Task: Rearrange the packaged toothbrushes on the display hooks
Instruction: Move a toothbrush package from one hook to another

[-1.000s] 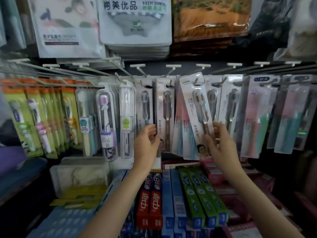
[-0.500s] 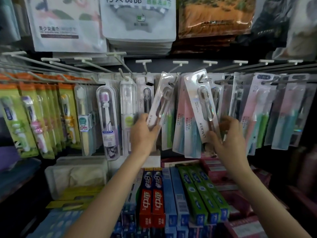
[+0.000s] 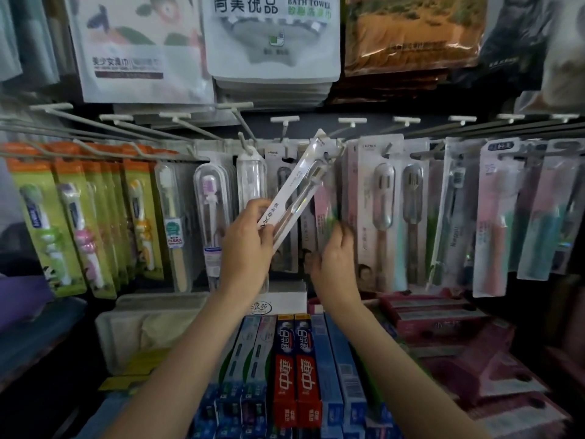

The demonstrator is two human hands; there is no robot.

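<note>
Green-carded toothbrush packs (image 3: pixel 63 223) hang at far left. The left hand (image 3: pixel 250 245) grips a white toothbrush pack (image 3: pixel 292 191) tilted up toward a hook (image 3: pixel 335 150); the right hand (image 3: pixel 335 264) pinches the hanging pink-and-green packs (image 3: pixel 329 198) just beside it.

The left hand (image 3: pixel 250 248) grips a white toothbrush pack (image 3: pixel 292 193), tilted toward a hook (image 3: pixel 332 150). The right hand (image 3: pixel 337 264) holds hanging packs (image 3: pixel 329 201) beside it.

1. Premises: retail shop, toiletries section.
2. Evidence: packaged toothbrushes (image 3: pixel 384 198) hung in rows on display hooks (image 3: pixel 351 121).
3. Boxed toothpaste (image 3: pixel 297 362) stacked below; bagged bath towels (image 3: pixel 272 39) above.
</note>
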